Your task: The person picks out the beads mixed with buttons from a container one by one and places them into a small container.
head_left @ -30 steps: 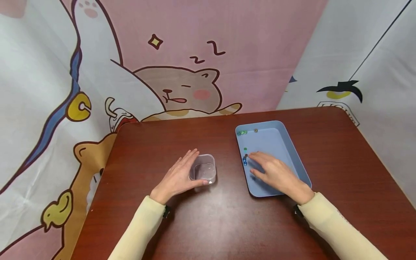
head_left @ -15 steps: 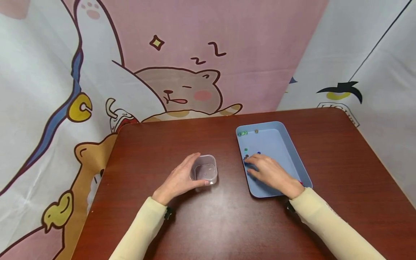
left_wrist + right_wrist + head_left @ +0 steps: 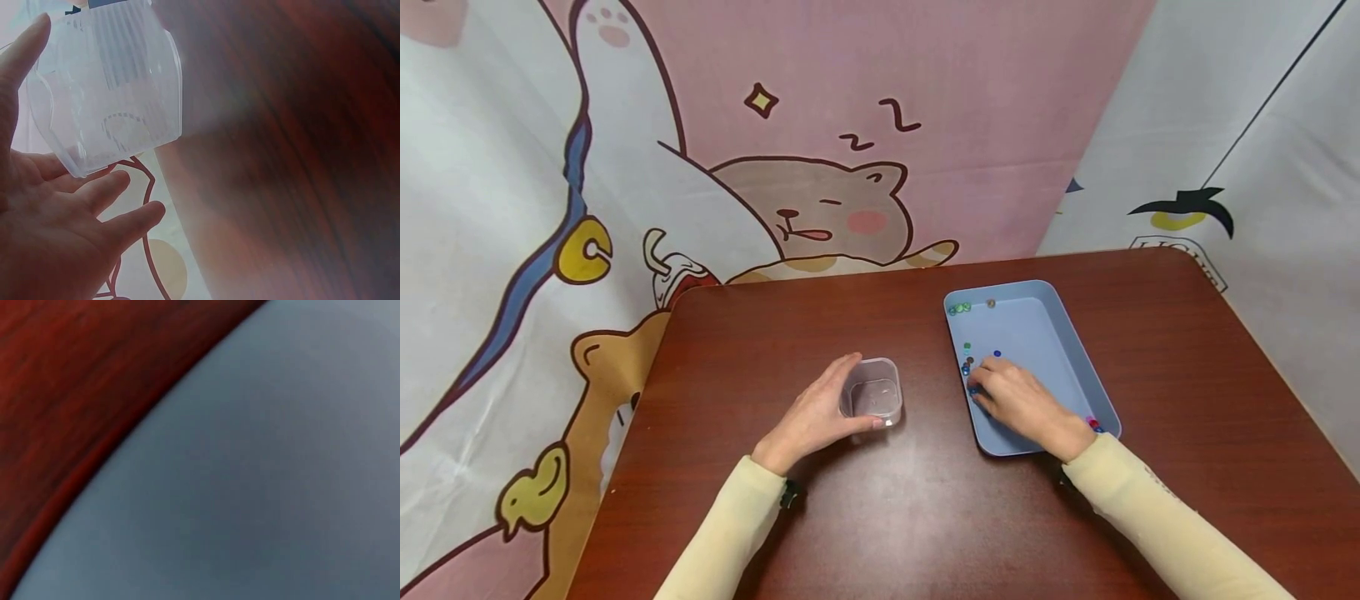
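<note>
In the head view my left hand holds a small clear plastic container, its thumb on the near side and its fingers along the left and far side. The left wrist view shows the same container between thumb and fingers, with the outer fingers spread. My right hand reaches into a shallow blue tray. Its thumb and forefinger come together on a small blue bead by the tray's left wall. The right wrist view shows only blurred tray surface and table.
Several green beads lie in the tray's far left corner, with a brownish bead nearby. Dark and blue beads line the left wall. Red and blue beads sit in the near right corner. A printed cloth hangs behind the brown table.
My right hand has shifted nearer and its thumb and fingertips have closed together at the tray's left wall. A blue bead and the corner beads have come into sight. The left hand stays.
</note>
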A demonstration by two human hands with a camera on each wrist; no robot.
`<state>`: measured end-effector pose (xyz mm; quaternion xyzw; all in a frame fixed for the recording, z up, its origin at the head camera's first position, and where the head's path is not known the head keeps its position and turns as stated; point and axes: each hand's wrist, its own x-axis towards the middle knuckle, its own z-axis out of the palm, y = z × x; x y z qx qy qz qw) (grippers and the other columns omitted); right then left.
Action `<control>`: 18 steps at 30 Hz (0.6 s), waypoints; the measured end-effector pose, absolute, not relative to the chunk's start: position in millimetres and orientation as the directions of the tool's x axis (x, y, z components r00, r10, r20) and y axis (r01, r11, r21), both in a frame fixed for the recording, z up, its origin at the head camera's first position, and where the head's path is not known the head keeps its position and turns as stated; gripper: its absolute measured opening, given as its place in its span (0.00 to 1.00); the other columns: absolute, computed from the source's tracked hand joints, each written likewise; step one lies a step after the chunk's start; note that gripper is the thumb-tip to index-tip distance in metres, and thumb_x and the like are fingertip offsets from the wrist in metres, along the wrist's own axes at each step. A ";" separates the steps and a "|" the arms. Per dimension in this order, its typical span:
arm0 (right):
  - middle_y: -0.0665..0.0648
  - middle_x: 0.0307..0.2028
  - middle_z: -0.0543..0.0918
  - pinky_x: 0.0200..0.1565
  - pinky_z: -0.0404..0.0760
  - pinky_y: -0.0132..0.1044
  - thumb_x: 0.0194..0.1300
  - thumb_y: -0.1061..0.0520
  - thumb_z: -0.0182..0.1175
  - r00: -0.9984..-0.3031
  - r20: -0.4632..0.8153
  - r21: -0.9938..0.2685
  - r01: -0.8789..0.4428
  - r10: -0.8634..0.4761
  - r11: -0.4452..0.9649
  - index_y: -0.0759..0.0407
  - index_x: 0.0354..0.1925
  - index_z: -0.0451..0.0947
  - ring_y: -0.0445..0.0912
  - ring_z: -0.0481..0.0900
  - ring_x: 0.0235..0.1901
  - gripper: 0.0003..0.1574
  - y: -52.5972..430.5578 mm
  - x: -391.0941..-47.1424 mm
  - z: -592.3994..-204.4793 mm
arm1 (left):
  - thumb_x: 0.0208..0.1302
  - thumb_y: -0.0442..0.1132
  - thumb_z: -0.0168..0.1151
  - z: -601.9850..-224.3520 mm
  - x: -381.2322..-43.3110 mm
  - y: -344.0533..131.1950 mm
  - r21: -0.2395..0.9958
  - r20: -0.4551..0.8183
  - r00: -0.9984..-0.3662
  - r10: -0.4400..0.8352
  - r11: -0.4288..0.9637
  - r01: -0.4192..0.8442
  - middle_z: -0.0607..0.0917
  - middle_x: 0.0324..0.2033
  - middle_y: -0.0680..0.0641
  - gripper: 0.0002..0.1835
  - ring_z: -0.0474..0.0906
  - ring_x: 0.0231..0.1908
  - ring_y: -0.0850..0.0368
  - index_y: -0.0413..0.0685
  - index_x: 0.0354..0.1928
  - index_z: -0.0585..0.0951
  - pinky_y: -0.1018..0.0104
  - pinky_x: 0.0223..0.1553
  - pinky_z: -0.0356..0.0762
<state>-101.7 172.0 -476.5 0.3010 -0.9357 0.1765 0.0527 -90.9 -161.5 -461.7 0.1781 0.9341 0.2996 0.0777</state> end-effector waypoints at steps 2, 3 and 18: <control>0.56 0.35 0.82 0.38 0.83 0.49 0.58 0.67 0.74 -0.821 0.201 -0.318 -0.570 -0.534 0.757 0.62 0.38 0.85 0.53 0.82 0.37 0.09 172.4 -100.4 -473.6 | 0.50 0.64 0.80 -461.8 -90.9 -161.3 0.589 -0.039 -0.924 0.379 0.756 0.286 0.66 0.76 0.42 0.59 0.68 0.71 0.43 0.48 0.79 0.62 0.41 0.66 0.70; 0.56 0.35 0.82 0.38 0.83 0.49 0.59 0.67 0.74 -0.828 0.200 -0.334 -0.560 -0.524 0.758 0.63 0.38 0.85 0.53 0.83 0.37 0.09 172.6 -99.4 -471.6 | 0.50 0.64 0.80 -461.8 -90.9 -161.2 0.591 -0.039 -0.925 0.379 0.755 0.285 0.66 0.76 0.42 0.59 0.68 0.71 0.43 0.48 0.79 0.62 0.41 0.66 0.70; 0.52 0.47 0.87 0.42 0.84 0.47 0.63 0.58 0.74 -0.818 0.410 -0.508 -0.572 -0.403 0.644 0.57 0.44 0.87 0.50 0.86 0.46 0.11 155.5 -83.9 -435.7 | 0.49 0.64 0.80 -461.3 -90.7 -161.5 0.616 -0.038 -0.921 0.387 0.735 0.284 0.64 0.77 0.45 0.61 0.67 0.72 0.45 0.46 0.80 0.61 0.44 0.69 0.68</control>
